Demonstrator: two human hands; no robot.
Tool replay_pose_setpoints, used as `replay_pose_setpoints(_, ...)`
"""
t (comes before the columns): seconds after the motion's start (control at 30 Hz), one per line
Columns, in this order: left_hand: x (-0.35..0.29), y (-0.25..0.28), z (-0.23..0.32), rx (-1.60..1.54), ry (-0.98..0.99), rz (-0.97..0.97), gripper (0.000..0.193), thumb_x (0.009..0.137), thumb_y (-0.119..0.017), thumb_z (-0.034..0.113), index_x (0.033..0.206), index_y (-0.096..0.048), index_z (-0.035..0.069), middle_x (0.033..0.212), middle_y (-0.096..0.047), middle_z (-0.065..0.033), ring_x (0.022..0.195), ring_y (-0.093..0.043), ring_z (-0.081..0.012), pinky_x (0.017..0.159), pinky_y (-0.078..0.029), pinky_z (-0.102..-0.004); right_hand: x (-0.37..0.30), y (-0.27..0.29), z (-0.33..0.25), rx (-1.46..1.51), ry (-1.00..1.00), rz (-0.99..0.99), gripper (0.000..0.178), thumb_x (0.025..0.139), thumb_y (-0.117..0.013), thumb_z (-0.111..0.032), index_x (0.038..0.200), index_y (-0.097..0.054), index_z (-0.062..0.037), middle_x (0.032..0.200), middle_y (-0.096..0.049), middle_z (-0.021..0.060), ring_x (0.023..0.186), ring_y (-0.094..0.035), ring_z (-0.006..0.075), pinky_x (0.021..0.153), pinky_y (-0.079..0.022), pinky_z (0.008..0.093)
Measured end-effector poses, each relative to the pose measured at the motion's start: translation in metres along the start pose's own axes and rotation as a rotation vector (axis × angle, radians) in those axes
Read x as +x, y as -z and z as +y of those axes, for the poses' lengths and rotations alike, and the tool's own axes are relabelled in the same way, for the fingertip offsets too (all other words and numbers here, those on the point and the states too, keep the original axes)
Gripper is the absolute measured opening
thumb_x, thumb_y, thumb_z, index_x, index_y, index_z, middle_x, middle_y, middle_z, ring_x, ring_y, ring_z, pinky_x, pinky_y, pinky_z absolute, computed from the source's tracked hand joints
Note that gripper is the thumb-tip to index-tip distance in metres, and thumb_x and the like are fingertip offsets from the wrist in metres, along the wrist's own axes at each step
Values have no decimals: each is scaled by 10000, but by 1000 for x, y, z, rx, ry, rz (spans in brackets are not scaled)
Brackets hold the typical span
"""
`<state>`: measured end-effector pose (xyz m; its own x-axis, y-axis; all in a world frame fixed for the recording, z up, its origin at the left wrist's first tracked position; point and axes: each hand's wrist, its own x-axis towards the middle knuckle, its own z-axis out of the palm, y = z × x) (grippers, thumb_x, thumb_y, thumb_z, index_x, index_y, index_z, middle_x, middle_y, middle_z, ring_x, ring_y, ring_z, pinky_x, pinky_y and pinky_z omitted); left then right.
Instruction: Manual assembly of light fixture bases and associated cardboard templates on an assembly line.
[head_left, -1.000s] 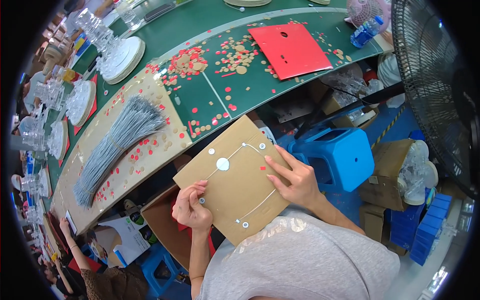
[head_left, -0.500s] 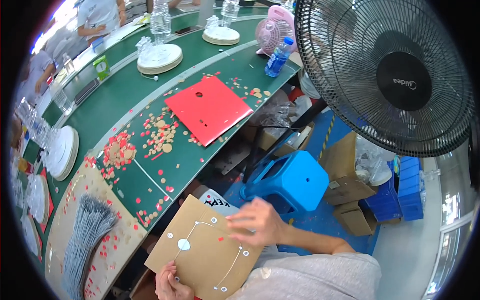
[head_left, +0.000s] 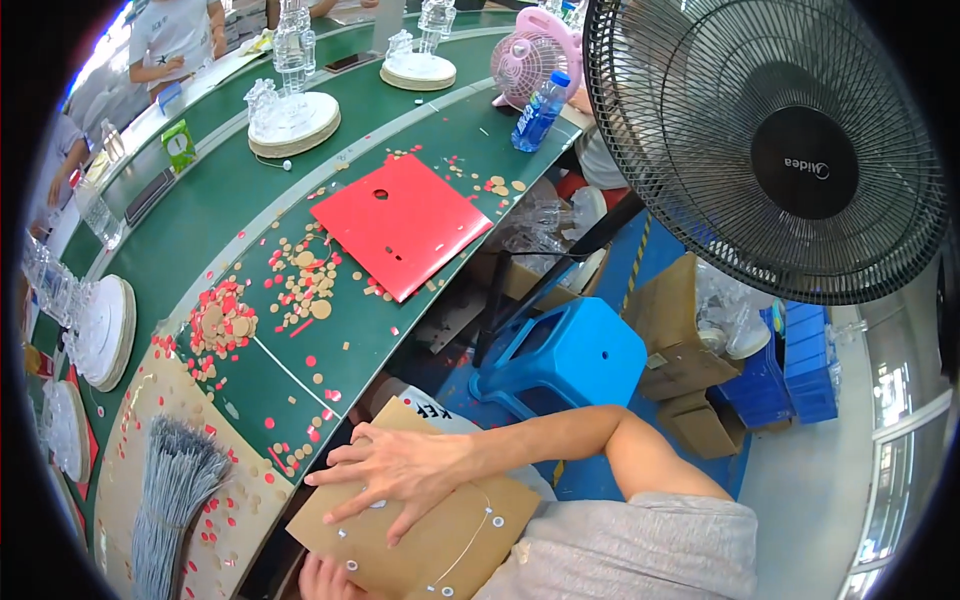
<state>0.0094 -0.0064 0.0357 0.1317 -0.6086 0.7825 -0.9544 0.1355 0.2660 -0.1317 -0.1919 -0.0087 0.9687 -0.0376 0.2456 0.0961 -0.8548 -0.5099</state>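
On my lap lies a brown cardboard sheet (head_left: 455, 545) with small round white discs and a white string running across it. My right hand (head_left: 400, 475) spreads flat over its upper left part, fingers apart, covering a white patch and some of the string. At the sheet's lower left edge my left hand (head_left: 330, 580) grips with bent fingers, partly cut off by the picture's lower rim. A red sheet (head_left: 405, 225) with several cut-out holes lies on the green table near its edge.
Red and brown paper dots (head_left: 222, 325) are scattered over the green table (head_left: 350, 130). A bundle of grey wires (head_left: 170, 500) lies on brown board at left. A black fan (head_left: 770, 150) stands at right, above a blue stool (head_left: 585, 355). Cardboard boxes (head_left: 680, 320) and blue crates (head_left: 805, 360) sit beyond.
My right hand has moved left and down from above the sheet's right part and flattened onto it. My left hand has slipped lower along the sheet's edge. The view has shifted slightly.
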Motion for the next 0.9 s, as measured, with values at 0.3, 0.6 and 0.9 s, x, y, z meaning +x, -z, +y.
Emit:
replay_pose_setpoints(0.3, -11, 20, 47, 113, 505, -498, 576, 1019, -604, 316, 1449, -485, -48, 1435, -550, -238, 1323, -523, -396, 1086, -402, -514, -5, -11, -23, -232, -570, 158, 736, 894, -637, -588, 1515, -473, -228, 1534, -383, 238, 1070, -502, 332, 819, -403, 451)
replay_pose_setpoints(0.6, -29, 10, 26, -26, 314, -439, 252, 962, -676, 158, 1191, -745, 79, 1316, -670, -134, 1270, -586, -349, 1064, -404, -491, -37, 4, -47, 120, -232, 406, 462, 845, -716, -140, 1289, -622, -56, 1228, -591, 174, 966, -648, 332, 732, -546, 431)
replay_pose_setpoints(0.9, -6, 2, 33, 100, 358, -583, 207, 935, -703, 177, 1064, -650, 25, 1069, -612, -191, 1000, -593, -411, 863, -490, -491, -35, -10, -30, 457, -12, 427, 294, 857, -721, -14, 1148, -726, -53, 911, -643, 83, 726, -669, 225, 611, -550, 341)
